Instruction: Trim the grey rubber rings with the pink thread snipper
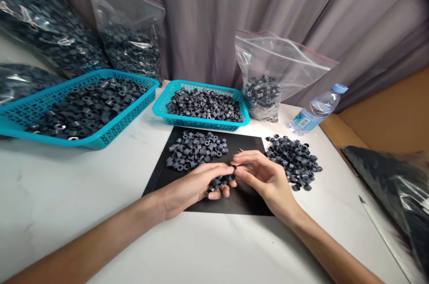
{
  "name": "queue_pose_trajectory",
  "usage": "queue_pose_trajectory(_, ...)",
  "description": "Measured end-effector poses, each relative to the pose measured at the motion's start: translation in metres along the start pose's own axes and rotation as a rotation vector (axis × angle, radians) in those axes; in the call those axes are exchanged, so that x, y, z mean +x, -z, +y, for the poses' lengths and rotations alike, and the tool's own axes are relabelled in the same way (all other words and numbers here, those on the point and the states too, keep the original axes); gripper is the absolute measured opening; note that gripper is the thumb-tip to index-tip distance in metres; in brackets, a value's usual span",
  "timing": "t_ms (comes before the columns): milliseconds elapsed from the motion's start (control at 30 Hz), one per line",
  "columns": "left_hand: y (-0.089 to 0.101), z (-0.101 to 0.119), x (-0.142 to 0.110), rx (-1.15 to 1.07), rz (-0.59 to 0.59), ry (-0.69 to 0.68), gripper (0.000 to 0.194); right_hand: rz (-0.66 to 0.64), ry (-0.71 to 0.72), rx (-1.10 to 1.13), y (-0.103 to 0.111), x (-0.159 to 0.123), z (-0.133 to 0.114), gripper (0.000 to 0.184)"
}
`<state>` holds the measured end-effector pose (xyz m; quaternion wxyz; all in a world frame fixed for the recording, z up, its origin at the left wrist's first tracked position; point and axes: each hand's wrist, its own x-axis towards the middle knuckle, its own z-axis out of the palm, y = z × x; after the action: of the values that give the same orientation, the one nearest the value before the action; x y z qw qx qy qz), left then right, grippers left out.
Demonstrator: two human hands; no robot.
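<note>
well to the left of the left fingers (215, 195), bags (50, 33) and a large basket (130, 115) of small dark pieces are set out. straight beyond the fingers, a small basket (201, 121) is filled with the same; nearer, just past the left fingers, a pile (196, 150) is spread on a black mat (231, 205).

a clutch of parts (217, 183) is held above the mat by the left fingers, which are curled closed around it. one part (233, 169) is presented at the left thumb tip and met by the right fingers (248, 155), nearly closed; whether it is gripped or only touched by them cannot be told. thin points (240, 150), possibly of a tool, are seen past them.

the step in hand is judged to be the handling of a single part between both hands. for this, a steady left hold and a fine right pinch are called for.

right of the right fingers, a heap (295, 163) is laid on the bench (83, 176), with a bottle (315, 112) placed beyond.
</note>
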<state>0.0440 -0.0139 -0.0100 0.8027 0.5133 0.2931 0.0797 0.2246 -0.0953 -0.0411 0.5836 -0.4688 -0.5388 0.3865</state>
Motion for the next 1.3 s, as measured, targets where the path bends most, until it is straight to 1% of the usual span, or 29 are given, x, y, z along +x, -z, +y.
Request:
queue_pose_trajectory(167, 0.002, 0.000, -0.001, 0.107, -0.033, -0.015, 0.025, 0.041, -0.036, -0.012, -0.001, -0.001, 0.000, 0.014)
queue_pose_trajectory(333, 0.003, 0.001, 0.000, 0.112, -0.027, -0.010, 0.022, 0.063, -0.076, -0.028, -0.001, 0.000, 0.000, 0.014)
queue_pose_trajectory(500, 0.005, 0.001, 0.003, 0.035, -0.024, -0.012, 0.018, 0.072, -0.078, -0.004, 0.000, 0.002, 0.001, 0.013)
queue_pose_trajectory(600, 0.002, 0.001, 0.003, -0.034, 0.000, 0.010, 0.016, 0.053, -0.084, 0.002, 0.000, 0.002, -0.001, 0.014)
queue_pose_trajectory(733, -0.003, 0.004, 0.001, -0.124, 0.006, 0.023, 0.012, -0.017, -0.020, -0.024, 0.000, 0.000, -0.003, 0.014)
queue_pose_trajectory(867, -0.005, 0.006, -0.001, -0.141, 0.027, 0.035, 0.017, -0.038, 0.039, -0.099, 0.000, -0.002, -0.001, 0.013)
queue_pose_trajectory(1000, -0.005, 0.007, -0.003, -0.150, 0.036, 0.056, 0.017, -0.038, 0.032, -0.092, 0.000, -0.001, 0.001, 0.017)
queue_pose_trajectory(1100, -0.006, 0.007, -0.003, -0.153, 0.048, 0.063, 0.010, -0.043, -0.003, -0.052, 0.000, -0.001, 0.000, 0.019)
queue_pose_trajectory(1133, -0.006, 0.007, -0.003, -0.146, 0.049, 0.060, 0.011, -0.044, -0.022, -0.033, 0.000, -0.001, -0.001, 0.019)
queue_pose_trajectory(1200, -0.007, 0.007, -0.004, -0.130, 0.045, 0.055, 0.022, -0.044, -0.050, 0.005, -0.002, -0.002, -0.003, 0.020)
queue_pose_trajectory(1300, -0.007, 0.005, -0.003, -0.167, 0.042, 0.067, 0.031, -0.045, -0.043, 0.013, -0.003, -0.002, -0.006, 0.019)
